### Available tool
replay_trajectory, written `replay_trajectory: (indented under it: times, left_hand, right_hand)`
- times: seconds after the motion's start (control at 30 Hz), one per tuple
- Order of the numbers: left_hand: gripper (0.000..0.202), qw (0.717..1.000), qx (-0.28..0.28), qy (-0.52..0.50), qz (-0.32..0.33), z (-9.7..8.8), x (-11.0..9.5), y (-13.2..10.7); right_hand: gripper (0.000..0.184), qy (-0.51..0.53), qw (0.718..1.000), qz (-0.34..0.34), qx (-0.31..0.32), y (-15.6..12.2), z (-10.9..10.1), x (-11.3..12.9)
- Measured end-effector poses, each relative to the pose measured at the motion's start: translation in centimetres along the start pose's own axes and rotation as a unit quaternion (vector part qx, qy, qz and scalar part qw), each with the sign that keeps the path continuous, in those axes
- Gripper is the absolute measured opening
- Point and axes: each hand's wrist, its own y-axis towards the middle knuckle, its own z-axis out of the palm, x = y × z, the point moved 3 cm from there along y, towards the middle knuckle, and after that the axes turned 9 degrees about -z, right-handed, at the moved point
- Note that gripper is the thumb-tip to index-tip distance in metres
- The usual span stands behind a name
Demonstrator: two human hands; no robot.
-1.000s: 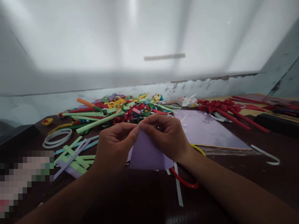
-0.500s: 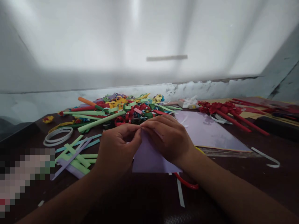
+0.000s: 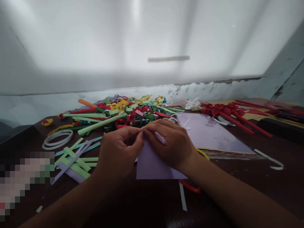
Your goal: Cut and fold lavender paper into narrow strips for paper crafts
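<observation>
A sheet of purple paper (image 3: 153, 161) hangs from my fingertips above the dark table, its lower edge facing me. My left hand (image 3: 121, 148) pinches its upper corner between thumb and fingers. Right beside it, my right hand (image 3: 169, 142) grips the same corner, fingertips meeting those of the left. The corner looks slightly rolled, but the fingers hide most of it. Below the paper a red handle-like loop (image 3: 190, 186) and a white paper strip (image 3: 182, 196) show on the table.
Behind my hands lies a heap of coloured paper strips and curls (image 3: 133, 110). Green and purple strips (image 3: 78, 158) and white rings (image 3: 58, 139) are on the left. To the right are a stack of lilac sheets (image 3: 213, 133) and red paper flowers with stems (image 3: 228, 110).
The purple sheet's lower edge has swung slightly down and to the right. Both hands keep their pinch at the corner, with only small finger movement.
</observation>
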Motion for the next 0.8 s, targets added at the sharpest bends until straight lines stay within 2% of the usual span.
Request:
replay_trajectory:
  times: [0.27, 0.33, 0.47, 0.57, 0.73, 0.8]
  left_hand:
    - [0.016, 1.0, 0.012, -0.015, -0.019, 0.11, 0.08, 0.15]
    - [0.016, 1.0, 0.011, -0.012, -0.018, 0.1, 0.03, 0.16]
    - [0.014, 1.0, 0.004, 0.013, -0.005, 0.17, -0.19, 0.21]
    - [0.013, 1.0, 0.0, 0.026, 0.006, 0.2, -0.22, 0.2]
    - [0.014, 0.999, 0.0, 0.029, 0.015, 0.15, 0.11, 0.05]
    - [0.014, 0.999, 0.005, 0.026, 0.018, 0.13, 0.16, 0.0]
  right_hand:
    - [0.015, 0.089, 0.993, 0.08, -0.006, -0.1, -0.01, -0.53]
    - [0.016, 0.065, 0.997, 0.049, -0.004, -0.11, -0.18, -0.47]
    - [0.024, -0.039, 0.997, -0.057, 0.027, -0.1, -0.3, -0.1]
    - [0.028, -0.079, 0.992, -0.085, 0.049, -0.07, -0.18, 0.03]
    - [0.019, 0.0, 1.0, -0.001, 0.019, -0.06, -0.19, -0.34]
    - [0.018, 0.008, 1.0, 0.0, 0.014, -0.06, -0.25, -0.34]
